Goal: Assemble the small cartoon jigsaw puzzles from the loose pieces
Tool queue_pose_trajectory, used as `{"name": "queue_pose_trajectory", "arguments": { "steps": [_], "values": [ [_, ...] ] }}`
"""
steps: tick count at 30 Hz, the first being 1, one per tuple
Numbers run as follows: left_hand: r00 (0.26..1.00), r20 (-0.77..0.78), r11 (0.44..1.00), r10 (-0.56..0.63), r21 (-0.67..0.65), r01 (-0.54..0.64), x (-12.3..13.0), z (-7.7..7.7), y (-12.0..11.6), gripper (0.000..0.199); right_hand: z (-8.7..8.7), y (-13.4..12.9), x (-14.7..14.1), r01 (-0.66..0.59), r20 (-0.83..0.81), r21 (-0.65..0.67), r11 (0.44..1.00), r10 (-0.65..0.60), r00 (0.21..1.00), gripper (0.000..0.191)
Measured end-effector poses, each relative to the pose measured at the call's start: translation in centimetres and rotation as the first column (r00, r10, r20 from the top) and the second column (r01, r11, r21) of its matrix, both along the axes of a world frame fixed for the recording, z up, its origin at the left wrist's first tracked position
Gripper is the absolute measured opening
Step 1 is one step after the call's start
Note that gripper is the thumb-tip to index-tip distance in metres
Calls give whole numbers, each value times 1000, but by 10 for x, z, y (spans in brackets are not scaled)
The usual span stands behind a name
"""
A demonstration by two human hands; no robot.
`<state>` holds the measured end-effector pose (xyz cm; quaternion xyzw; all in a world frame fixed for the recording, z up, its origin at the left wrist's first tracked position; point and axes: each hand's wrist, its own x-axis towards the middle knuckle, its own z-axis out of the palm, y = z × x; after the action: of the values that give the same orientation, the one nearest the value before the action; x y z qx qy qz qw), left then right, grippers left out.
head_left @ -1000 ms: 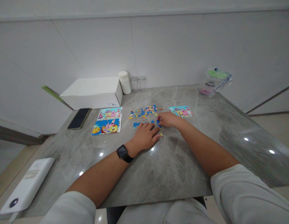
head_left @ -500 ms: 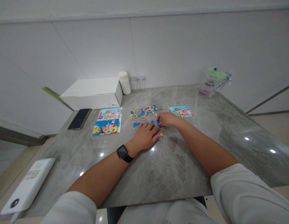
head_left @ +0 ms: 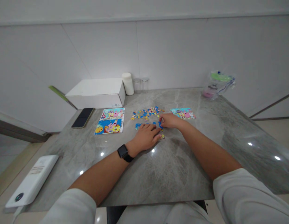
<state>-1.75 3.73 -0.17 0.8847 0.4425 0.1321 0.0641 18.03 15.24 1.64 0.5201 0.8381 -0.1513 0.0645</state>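
My left hand [head_left: 146, 137] lies flat with its fingers spread over a partly joined jigsaw puzzle [head_left: 138, 125], hiding most of it. Blue edge pieces show past the fingertips, and a yellowish piece [head_left: 162, 136] sits by the thumb. At the puzzle's right side, my right hand [head_left: 168, 120] has its fingers pinched on a blue puzzle piece [head_left: 160, 124], touching the table there. Loose puzzle pieces [head_left: 148, 113] are scattered in a heap just beyond both hands. A cartoon picture card [head_left: 183, 113] lies to the right of the heap.
On the left are a two-picture cartoon sheet [head_left: 109, 122], a phone [head_left: 83, 118] and a white box [head_left: 95, 93]. A white bottle [head_left: 128, 84] and two clear glasses [head_left: 144, 85] stand behind. A plastic bag [head_left: 217, 85] sits back right; a white device [head_left: 32, 180] lies front left.
The whole view has shifted slightly, moving things a little right. Both hands keep nearly the same place at the puzzle, the right still pinching at its right side.
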Motion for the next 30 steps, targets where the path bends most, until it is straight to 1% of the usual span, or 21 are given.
{"name": "queue_pose_trajectory", "arguments": {
  "steps": [3, 6, 9, 11, 12, 14, 17, 19, 21, 23, 25, 27, 30],
  "values": [
    [999, 31, 1000, 18, 6, -19, -1, 4, 1, 45, 4, 1, 3, 39, -27, -2, 999, -39, 999, 33],
    [995, 76, 998, 58, 25, -60, -5, 12, 5, 41, 4, 5, 6, 116, -112, 44, 992, -110, 988, 30],
    [979, 166, 991, 122, 30, -129, -17, 21, 15, 33, -4, 5, 4, 201, -302, 180, 963, -140, 943, 29],
    [955, 250, 985, 162, 24, -173, -29, 24, 24, 30, -10, 2, 0, 246, -416, 294, 924, -108, 903, 30],
    [936, 290, 976, 197, 32, -216, -36, 24, 30, 29, -14, 1, -3, 256, -454, 337, 906, -82, 887, 32],
    [905, 340, 958, 254, 43, -285, -53, 21, 42, 28, -20, -1, -6, 259, -490, 379, 888, -45, 871, 34],
    [835, 397, 905, 381, 27, -426, -81, 11, 62, 28, -28, 2, -6, 256, -501, 382, 888, -34, 865, 37],
    [782, 428, 865, 454, -1, -502, -100, 4, 73, 28, -32, 7, -1, 276, -498, 387, 880, -53, 866, 39],
    [737, 458, 834, 497, -16, -552, -117, -2, 81, 29, -37, 13, 4, 308, -497, 385, 870, -86, 863, 40],
    [684, 484, 790, 546, -26, -613, -130, -6, 86, 28, -42, 18, 7, 334, -514, 369, 867, -109, 851, 39],
    [653, 506, 764, 564, -19, -645, -139, -8, 89, 27, -48, 22, 8, 362, -552, 363, 859, -115, 826, 36],
    [626, 535, 745, 567, -10, -667, -144, -9, 90, 26, -54, 25, 7, 389, -593, 386, 836, -98, 799, 33],
    [610, 574, 742, 547, 6, -671, -143, -6, 92, 25, -62, 28, 4, 409, -617, 441, 799, -60, 784, 31]
  ]
}}
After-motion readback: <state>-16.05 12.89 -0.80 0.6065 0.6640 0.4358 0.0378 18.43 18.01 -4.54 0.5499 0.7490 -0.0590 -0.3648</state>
